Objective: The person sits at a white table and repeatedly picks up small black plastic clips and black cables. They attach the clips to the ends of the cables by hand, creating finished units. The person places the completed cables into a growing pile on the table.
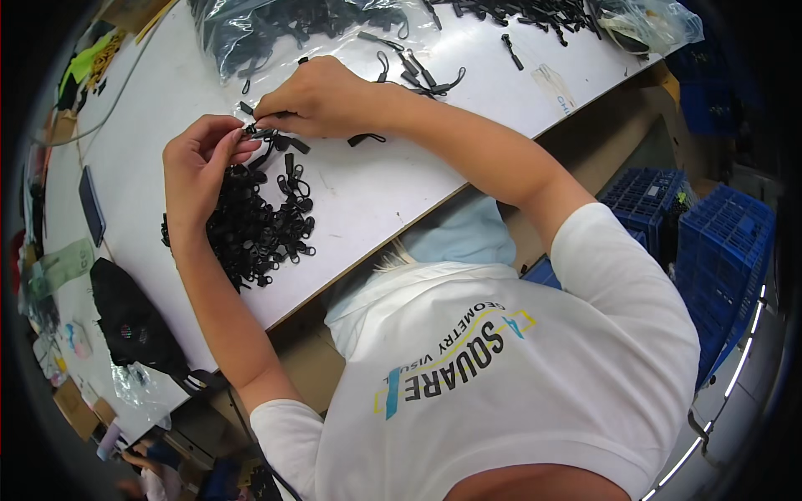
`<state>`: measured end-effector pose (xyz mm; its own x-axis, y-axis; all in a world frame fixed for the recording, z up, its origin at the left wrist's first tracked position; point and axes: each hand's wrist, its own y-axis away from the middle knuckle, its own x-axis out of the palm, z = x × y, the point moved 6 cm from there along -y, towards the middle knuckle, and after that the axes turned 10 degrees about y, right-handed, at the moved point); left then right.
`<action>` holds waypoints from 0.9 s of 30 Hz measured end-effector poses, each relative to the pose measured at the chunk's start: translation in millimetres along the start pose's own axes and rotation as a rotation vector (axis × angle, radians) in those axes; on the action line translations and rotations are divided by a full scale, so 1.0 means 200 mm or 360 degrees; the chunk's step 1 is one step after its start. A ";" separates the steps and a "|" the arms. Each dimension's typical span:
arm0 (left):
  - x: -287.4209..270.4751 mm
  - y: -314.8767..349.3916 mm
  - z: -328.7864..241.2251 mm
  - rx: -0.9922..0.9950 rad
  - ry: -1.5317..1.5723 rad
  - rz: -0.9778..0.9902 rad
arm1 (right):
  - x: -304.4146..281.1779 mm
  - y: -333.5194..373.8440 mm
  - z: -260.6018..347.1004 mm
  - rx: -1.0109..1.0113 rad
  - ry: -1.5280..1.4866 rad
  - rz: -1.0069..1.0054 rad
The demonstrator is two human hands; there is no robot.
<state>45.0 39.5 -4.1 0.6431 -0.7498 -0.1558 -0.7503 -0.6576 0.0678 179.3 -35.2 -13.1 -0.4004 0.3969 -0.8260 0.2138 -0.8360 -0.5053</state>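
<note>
Both hands meet over the table, thumbs and fingertips pinched close together on small black parts. My left hand (199, 163) is closed on what looks like a black zipper slider, mostly covered by the fingers. Beside it, my right hand (322, 98) grips a black cord zipper pull (269, 136), part of which hangs below the fingertips. Just beneath my hands lies a pile of black zipper sliders (259, 230), some with pulls attached. Several loose cord zipper pulls (422, 77) are scattered beyond my right wrist.
A clear plastic bag (317, 37) of black pulls lies on the white table (359, 204) at the far side, near more loose pulls (530, 12). Leftward are a phone (92, 204) and a black pouch (134, 321). Blue crates (723, 250) stand at right.
</note>
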 end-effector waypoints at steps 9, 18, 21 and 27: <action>0.02 0.00 0.03 -0.0106 -0.0162 -0.0039 | 0.00 0.01 0.03 0.0050 0.0052 0.0086; 0.09 0.00 -0.01 0.0134 -0.0314 -0.0174 | 0.01 0.00 0.07 0.0118 0.0293 0.0410; 0.12 0.00 -0.03 0.0235 -0.0496 -0.0230 | 0.02 0.00 0.06 0.0140 0.0321 0.0502; 0.12 0.00 -0.04 0.0366 -0.0591 -0.0265 | 0.02 0.00 0.07 0.0170 0.0272 0.0674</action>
<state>61.1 20.3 1.1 0.6908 -0.5306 -0.4912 -0.6829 -0.7021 -0.2019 165.2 -39.2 -12.1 -0.1432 0.0617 -0.9878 0.2299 -0.9687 -0.0939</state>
